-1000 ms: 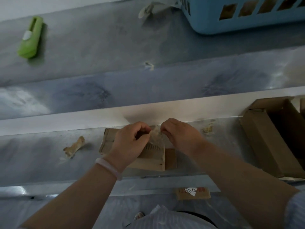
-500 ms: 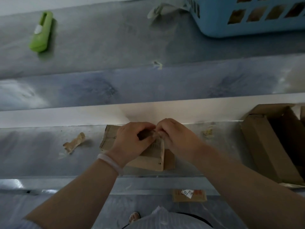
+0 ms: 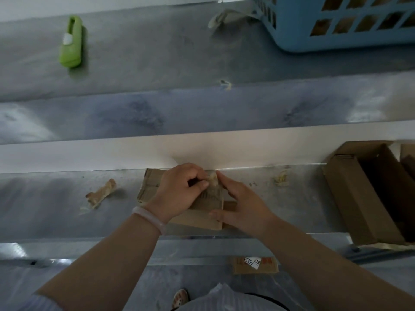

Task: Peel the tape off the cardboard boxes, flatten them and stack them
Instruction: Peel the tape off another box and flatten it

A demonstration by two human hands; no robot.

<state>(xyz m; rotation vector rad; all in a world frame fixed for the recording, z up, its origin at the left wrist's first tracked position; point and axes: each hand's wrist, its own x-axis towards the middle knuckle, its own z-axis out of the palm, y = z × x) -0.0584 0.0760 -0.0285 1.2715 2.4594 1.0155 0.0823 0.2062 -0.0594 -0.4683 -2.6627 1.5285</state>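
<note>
Where the small cardboard box (image 3: pixel 193 217) lies on the lower steel shelf (image 3: pixel 45 209), close to the front edge and mid-view, both hands are on it.

Left hand (image 3: pixel 179 191): fingers curled tight, thumb and forefinger pinching a crumpled wad of tape (image 3: pixel 213 179) at the box's far top edge. Cannot tell whether the wad's lower end is stuck to the cardboard. There is a pale bracelet (image 3: pixel 149 217) on the wrist.

Right hand (image 3: pixel 243 206): fingers nearly straight and close together, laid along the box's right side. The forefinger tip is just beside the tape wad and the thumb presses the near right corner. The hand lies flat against the box, bracing it.

Same shelf: a twisted tape scrap (image 3: pixel 102 194) lies left of the box, apart from it. Open cardboard boxes (image 3: pixel 359 198) stand at the far right.

Upper shelf: a green cutter (image 3: pixel 70 42) lies far left and a blue basket (image 3: pixel 336 30) sits at the top right, well apart from the hands.

Below the bench, a labelled cardboard piece (image 3: pixel 254 264) lies on the floor.
</note>
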